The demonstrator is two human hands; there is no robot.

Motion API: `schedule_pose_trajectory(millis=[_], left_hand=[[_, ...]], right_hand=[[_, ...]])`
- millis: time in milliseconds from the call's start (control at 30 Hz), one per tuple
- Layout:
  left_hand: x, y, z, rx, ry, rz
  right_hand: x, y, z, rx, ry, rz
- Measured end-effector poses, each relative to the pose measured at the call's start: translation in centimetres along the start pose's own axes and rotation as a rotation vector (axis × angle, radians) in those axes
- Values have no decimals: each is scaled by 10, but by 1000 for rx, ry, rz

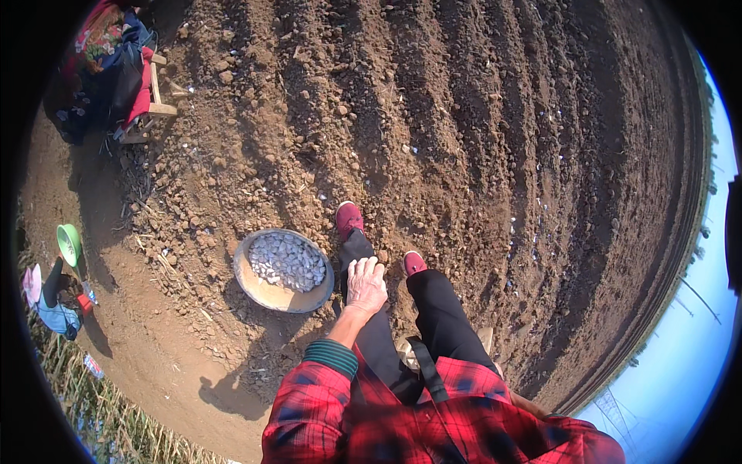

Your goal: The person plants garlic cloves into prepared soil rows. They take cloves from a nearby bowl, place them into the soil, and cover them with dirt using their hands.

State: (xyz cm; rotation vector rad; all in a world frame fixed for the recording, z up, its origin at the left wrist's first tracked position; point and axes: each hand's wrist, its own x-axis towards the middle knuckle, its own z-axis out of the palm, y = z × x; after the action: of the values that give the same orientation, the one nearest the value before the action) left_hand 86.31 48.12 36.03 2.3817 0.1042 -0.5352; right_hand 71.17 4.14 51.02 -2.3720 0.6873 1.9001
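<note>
My left hand (366, 285) is over my left thigh and knee, its back up and its fingers curled; whether anything is inside cannot be told. Beside it, to the left, a round basin (278, 306) rests on the soil, partly filled with pale garlic cloves (287, 261). My right arm reaches down and back at my right side, with the hand itself out of view. Under me, between and behind my legs, part of a light wooden stool (485, 338) shows.
Furrowed, cloddy soil (406, 116) spreads ahead and to the right, with small pale pieces in some furrows. A person (98, 75) is by a wooden chair (155, 93) at upper left. Another person (55, 304) holds a green basin (68, 245) at far left, near dry grass.
</note>
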Motion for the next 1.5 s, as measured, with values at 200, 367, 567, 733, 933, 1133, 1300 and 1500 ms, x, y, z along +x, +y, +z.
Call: schedule_pose_trajectory(millis=[200, 367, 567, 733, 933, 1133, 1300, 1500], left_hand=[[39, -20, -5, 42, -41, 34], [81, -26, -10, 39, -91, -30], [127, -11, -9, 37, -48, -115], [139, 33, -72, 24, 56, -272], [201, 35, -135, 25, 218, -303], [263, -67, -95, -147, 308, -295], [229, -188, -29, -198, 381, -511], [128, -276, 52, -150, 687, -802]], right_hand=[[6, -55, -14, 51, -10, 1], [32, -84, -41, 62, -55, -14], [83, -101, -106, 35, -113, -54], [130, -107, -189, -26, -142, -114], [216, -156, -248, -79, -100, -216], [329, -226, -252, -81, 0, -322], [392, -238, -235, -124, 68, -338], [440, -219, -209, -206, 109, -351]])
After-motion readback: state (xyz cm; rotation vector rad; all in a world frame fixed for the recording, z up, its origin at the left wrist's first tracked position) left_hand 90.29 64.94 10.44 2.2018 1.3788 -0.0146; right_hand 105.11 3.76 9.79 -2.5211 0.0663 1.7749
